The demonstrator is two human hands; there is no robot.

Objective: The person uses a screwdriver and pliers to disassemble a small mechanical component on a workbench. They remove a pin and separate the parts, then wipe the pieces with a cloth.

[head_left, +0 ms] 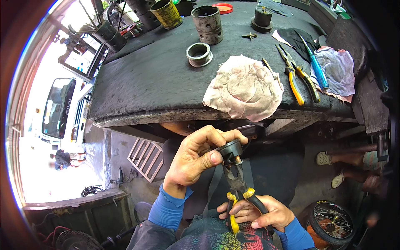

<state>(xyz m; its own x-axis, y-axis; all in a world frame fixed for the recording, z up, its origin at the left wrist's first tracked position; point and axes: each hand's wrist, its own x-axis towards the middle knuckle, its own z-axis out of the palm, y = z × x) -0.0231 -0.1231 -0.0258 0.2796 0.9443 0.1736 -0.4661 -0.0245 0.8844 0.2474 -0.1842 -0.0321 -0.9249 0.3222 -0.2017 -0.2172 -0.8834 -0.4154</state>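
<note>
My left hand [189, 158] grips a black round cap-like part [229, 151] between thumb and fingers, just in front of the workbench edge. A small copper-coloured stud [238, 160] sticks out of its lower side. My right hand [268, 211] is wrapped round the yellow-and-black handles of a pair of pliers [236, 183]. The plier jaws point up and meet the stud; whether they are clamped tight on it I cannot tell. On the bench just beyond lies a crumpled pale cloth [243, 89].
On the dark workbench [141, 87] are a threaded metal ring [199, 55], a steel cylinder [207, 25], a yellow can [166, 14], long-nose pliers [295, 75] and a blue screwdriver [317, 68]. Someone's legs [346, 160] show at the right, above a spoked wheel [332, 222].
</note>
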